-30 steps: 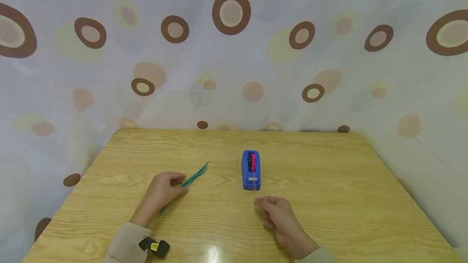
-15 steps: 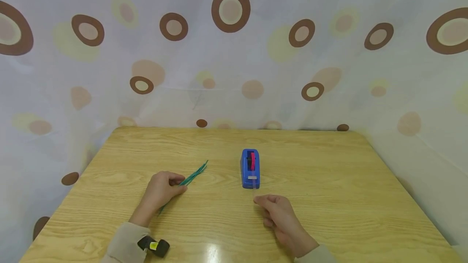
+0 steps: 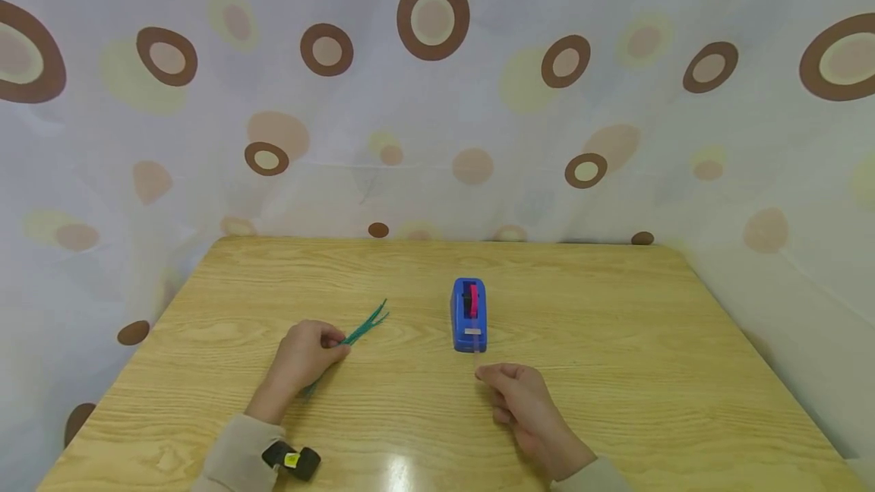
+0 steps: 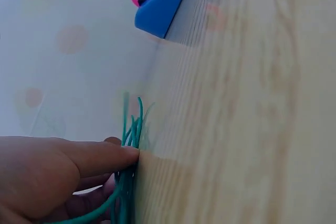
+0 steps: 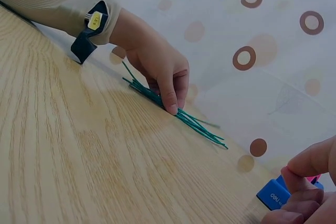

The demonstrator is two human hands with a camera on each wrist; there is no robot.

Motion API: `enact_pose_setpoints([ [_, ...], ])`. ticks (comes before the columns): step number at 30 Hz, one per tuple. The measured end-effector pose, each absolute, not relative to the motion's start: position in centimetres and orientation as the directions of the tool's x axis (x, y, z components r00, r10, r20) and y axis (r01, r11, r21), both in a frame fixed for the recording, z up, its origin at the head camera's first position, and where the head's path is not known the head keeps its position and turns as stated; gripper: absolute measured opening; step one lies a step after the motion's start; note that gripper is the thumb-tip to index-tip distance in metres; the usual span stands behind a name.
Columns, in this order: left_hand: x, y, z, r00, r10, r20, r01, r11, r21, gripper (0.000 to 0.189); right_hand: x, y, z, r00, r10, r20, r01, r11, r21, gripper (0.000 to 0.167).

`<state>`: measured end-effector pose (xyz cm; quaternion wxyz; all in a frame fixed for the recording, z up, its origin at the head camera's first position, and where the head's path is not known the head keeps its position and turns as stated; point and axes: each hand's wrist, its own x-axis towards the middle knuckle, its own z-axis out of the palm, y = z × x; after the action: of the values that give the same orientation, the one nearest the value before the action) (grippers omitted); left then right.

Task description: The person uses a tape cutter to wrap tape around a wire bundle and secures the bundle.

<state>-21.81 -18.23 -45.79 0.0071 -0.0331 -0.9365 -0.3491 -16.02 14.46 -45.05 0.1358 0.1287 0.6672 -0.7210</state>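
Observation:
Thumb and fingers of my left hand (image 3: 301, 363) pinch a bundle of thin green strands (image 3: 367, 328) low over the table, left of centre. Its far tips fan out beyond the fingertips; in the left wrist view one strand (image 4: 92, 215) bends away under the hand. To the right stands a blue tape dispenser (image 3: 481, 321) with a pink-cored roll (image 3: 474, 301). A strip of clear tape (image 3: 477, 360) runs from its cutter toward me, its end pinched between the thumb and index finger of my right hand (image 3: 533, 416). The other right fingers are curled under.
Both hands work over a wood-grain table (image 3: 615, 340). A pale curtain (image 3: 437, 112) with brown circles hangs behind it and along both sides. Strapped at the left sleeve is a small black device (image 3: 298, 463).
The green bundle has turned slightly in my left fingers, and its far tips are now split further apart. My right hand and the tape dispenser stay where they were.

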Motion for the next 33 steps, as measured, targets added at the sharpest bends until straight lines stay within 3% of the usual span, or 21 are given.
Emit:
enact_pose_setpoints([
  [12, -21.32, -17.7, -45.46, -0.997, 0.072, -0.006, 0.054, 0.801, 0.596, 0.007, -16.0, 14.43, -45.18, -0.925, -0.012, -0.38, 0.38, -0.065, -0.923, 0.023],
  [23, -21.65, -17.57, -45.68, -0.989, 0.149, 0.018, 0.144, 0.904, 0.402, 0.012, -16.04, 14.32, -45.23, -0.929, -0.012, -0.371, 0.371, -0.091, -0.924, 0.02],
  [33, -21.64, -17.67, -45.07, -0.99, 0.137, 0.044, 0.143, 0.902, 0.407, 0.008, -16.05, 14.13, -45.25, -0.936, -0.012, -0.351, 0.35, -0.111, -0.93, 0.017],
])
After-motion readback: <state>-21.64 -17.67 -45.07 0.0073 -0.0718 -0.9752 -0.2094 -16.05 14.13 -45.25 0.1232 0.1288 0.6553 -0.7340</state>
